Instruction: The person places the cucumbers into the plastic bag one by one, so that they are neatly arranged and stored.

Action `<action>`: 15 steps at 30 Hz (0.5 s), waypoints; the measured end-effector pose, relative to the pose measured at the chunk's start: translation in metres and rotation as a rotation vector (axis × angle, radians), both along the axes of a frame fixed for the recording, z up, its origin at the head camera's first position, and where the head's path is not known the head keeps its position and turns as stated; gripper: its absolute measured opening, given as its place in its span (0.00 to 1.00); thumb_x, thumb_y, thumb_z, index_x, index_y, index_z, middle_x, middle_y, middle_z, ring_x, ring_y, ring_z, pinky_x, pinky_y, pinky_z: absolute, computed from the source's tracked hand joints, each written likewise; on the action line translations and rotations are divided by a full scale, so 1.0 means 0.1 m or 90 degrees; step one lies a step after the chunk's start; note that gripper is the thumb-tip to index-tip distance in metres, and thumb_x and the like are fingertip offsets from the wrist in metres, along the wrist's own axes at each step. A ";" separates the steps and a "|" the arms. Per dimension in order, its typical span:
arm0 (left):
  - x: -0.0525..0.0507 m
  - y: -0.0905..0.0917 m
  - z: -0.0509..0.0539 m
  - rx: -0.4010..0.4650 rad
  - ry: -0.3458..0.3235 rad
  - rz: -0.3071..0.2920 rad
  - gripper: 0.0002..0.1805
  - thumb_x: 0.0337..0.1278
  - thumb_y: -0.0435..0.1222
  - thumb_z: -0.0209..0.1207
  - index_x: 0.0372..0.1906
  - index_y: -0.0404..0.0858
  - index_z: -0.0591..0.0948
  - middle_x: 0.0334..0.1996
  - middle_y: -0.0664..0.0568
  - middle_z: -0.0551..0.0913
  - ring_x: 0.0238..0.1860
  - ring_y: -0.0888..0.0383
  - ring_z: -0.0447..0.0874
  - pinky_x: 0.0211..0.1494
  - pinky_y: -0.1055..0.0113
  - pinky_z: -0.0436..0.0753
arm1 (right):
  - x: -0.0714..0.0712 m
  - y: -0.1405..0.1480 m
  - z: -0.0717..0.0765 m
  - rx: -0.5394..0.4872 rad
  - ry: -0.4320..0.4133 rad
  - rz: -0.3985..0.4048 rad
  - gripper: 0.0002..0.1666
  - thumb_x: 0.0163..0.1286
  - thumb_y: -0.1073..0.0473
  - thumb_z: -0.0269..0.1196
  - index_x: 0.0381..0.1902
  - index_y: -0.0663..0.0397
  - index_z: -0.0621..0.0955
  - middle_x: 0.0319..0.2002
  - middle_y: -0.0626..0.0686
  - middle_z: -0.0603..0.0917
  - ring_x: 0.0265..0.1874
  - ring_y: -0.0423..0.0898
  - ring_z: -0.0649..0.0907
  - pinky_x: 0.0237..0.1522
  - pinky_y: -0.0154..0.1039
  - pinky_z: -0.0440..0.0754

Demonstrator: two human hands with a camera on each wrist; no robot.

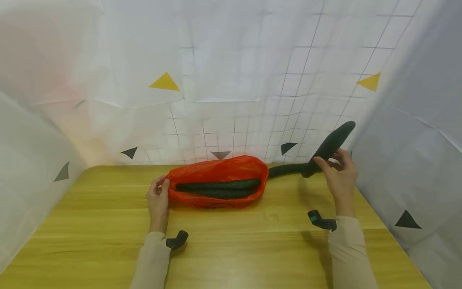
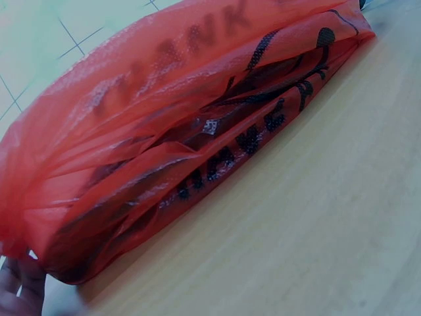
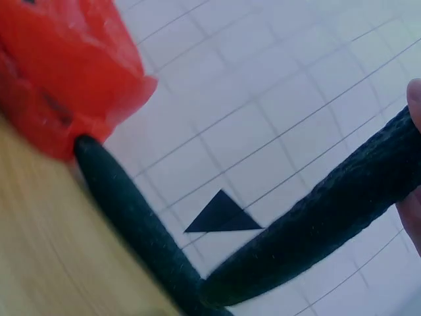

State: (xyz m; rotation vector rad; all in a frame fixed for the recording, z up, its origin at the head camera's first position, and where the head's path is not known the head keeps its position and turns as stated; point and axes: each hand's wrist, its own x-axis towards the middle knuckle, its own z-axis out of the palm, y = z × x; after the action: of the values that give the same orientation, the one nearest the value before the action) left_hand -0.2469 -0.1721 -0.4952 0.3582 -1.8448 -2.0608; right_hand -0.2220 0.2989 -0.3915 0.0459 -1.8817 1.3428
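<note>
A red plastic bag (image 1: 216,170) lies on the table with its mouth gaping, and a pair of dark green cucumbers (image 1: 220,186) shows inside. My left hand (image 1: 158,196) pinches the bag's left end; in the left wrist view only a few fingers (image 2: 23,286) show beside the red plastic. My right hand (image 1: 341,176) grips another cucumber (image 1: 333,142), raised and tilted above the table's right part. Behind its lower end, one more cucumber (image 3: 131,217) lies by the bag's right end. Whether those two cucumbers touch I cannot tell.
The wooden table (image 1: 231,249) runs back to a white sheet (image 1: 231,72) with grid lines and yellow and black triangles. White sheets also stand at both sides. A black wrist camera (image 1: 177,240) sits on the left sleeve, another camera (image 1: 321,220) on the right.
</note>
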 end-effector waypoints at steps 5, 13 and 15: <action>0.01 0.00 0.01 -0.008 -0.009 0.002 0.18 0.65 0.41 0.55 0.57 0.40 0.75 0.47 0.58 0.73 0.43 0.60 0.73 0.41 0.84 0.76 | 0.04 0.00 0.08 -0.055 0.019 0.002 0.23 0.52 0.66 0.71 0.48 0.55 0.81 0.35 0.39 0.83 0.33 0.34 0.82 0.39 0.22 0.79; 0.01 -0.01 0.01 -0.023 -0.006 -0.002 0.20 0.65 0.42 0.55 0.59 0.39 0.74 0.48 0.59 0.73 0.44 0.60 0.72 0.41 0.84 0.75 | -0.05 0.11 0.03 -0.131 0.091 0.050 0.21 0.53 0.69 0.70 0.47 0.61 0.81 0.37 0.46 0.84 0.38 0.40 0.82 0.42 0.26 0.79; 0.01 -0.01 0.00 -0.024 -0.006 -0.001 0.20 0.65 0.42 0.54 0.59 0.39 0.74 0.48 0.59 0.73 0.44 0.60 0.72 0.42 0.84 0.75 | -0.05 0.10 0.04 -0.161 0.116 0.070 0.20 0.53 0.70 0.70 0.46 0.63 0.81 0.38 0.48 0.84 0.39 0.41 0.82 0.43 0.27 0.79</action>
State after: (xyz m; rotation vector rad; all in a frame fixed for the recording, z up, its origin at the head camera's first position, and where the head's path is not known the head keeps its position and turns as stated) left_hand -0.2460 -0.1729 -0.4950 0.3566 -1.8876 -2.0256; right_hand -0.2265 0.3090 -0.3879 0.1401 -1.5672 1.5867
